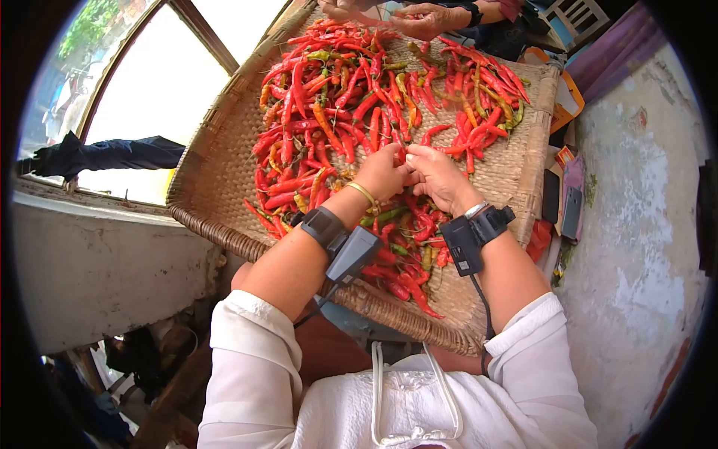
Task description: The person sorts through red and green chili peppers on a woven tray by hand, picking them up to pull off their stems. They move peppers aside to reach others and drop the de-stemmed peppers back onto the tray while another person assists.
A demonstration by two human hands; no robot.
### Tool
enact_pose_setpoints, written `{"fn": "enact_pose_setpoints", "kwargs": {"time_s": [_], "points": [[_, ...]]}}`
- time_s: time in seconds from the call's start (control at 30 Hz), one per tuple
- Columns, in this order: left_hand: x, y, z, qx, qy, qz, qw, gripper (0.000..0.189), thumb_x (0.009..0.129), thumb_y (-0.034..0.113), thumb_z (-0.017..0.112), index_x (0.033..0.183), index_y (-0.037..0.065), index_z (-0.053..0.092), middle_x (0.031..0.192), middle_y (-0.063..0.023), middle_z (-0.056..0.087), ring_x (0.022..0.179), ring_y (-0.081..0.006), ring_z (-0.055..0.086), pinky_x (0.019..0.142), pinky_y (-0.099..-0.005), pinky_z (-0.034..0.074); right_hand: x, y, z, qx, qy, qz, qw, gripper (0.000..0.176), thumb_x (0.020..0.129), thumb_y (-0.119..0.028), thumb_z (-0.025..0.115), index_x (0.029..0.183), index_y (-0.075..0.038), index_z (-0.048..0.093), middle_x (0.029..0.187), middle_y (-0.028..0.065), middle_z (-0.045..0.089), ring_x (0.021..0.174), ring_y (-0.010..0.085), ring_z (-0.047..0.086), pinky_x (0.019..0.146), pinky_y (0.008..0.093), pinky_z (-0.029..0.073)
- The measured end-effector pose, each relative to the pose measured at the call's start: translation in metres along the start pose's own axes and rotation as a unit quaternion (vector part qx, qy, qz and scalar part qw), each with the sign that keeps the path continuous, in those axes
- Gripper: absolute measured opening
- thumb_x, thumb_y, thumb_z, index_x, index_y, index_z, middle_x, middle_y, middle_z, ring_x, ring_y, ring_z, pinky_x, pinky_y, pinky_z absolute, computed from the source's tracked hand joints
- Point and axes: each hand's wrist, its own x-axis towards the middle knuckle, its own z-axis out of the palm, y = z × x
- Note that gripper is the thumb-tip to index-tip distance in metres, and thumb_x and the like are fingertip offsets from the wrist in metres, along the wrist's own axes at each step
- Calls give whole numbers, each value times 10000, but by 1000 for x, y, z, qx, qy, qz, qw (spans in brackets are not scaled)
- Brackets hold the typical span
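My left hand (381, 175) and my right hand (440, 176) meet over the middle of a woven basket tray (213, 168). The fingers of both are pinched together on a red chili pepper (402, 155), mostly hidden by the fingertips. Beyond my hands lies a large heap of red chili peppers (299, 86), with some orange and green ones among them. A smaller pile of chili peppers (407, 280) sits beneath my wrists, near the tray's front edge. To the right is another cluster of chili peppers (479, 135).
Across the tray, another person's hands (430, 21) are over the far edge. A window with a dark folded umbrella (123, 156) is on the left. A worn wall (636, 202) stands at right, with a phone (572, 212) and other items beside the tray.
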Motion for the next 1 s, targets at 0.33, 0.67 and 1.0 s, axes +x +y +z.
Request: {"fn": "enact_pose_setpoints", "kwargs": {"time_s": [0.33, 0.67, 1.0], "points": [[-4, 8, -6, -65, -90, -81, 991, 363, 840, 172, 562, 1155, 19, 464, 824, -55, 606, 558, -89, 534, 464, -221, 435, 18, 9, -10, -377, 192, -106, 900, 262, 861, -213, 503, 1020, -15, 568, 732, 20, 587, 537, 70, 534, 412, 203, 402], [-6, 20, -3, -251, -49, -229, 939, 296, 853, 156, 521, 1112, 13, 519, 728, -24, 582, 538, -82, 527, 450, -224, 428, 0, 2, 6, -98, 79, 18, 992, 183, 844, -202, 489, 874, -47, 582, 673, 39, 580, 528, 109, 522, 439, 260, 404], [-3, 29, -32, -137, -93, -65, 984, 232, 828, 144, 529, 1022, 31, 585, 665, -65, 603, 559, -157, 582, 505, -285, 465, -11, -35, -12, -172, 54, -19, 983, 155, 864, -203, 533, 816, -57, 547, 545, -29, 504, 391, 28, 403, 360, 195, 325]]}}
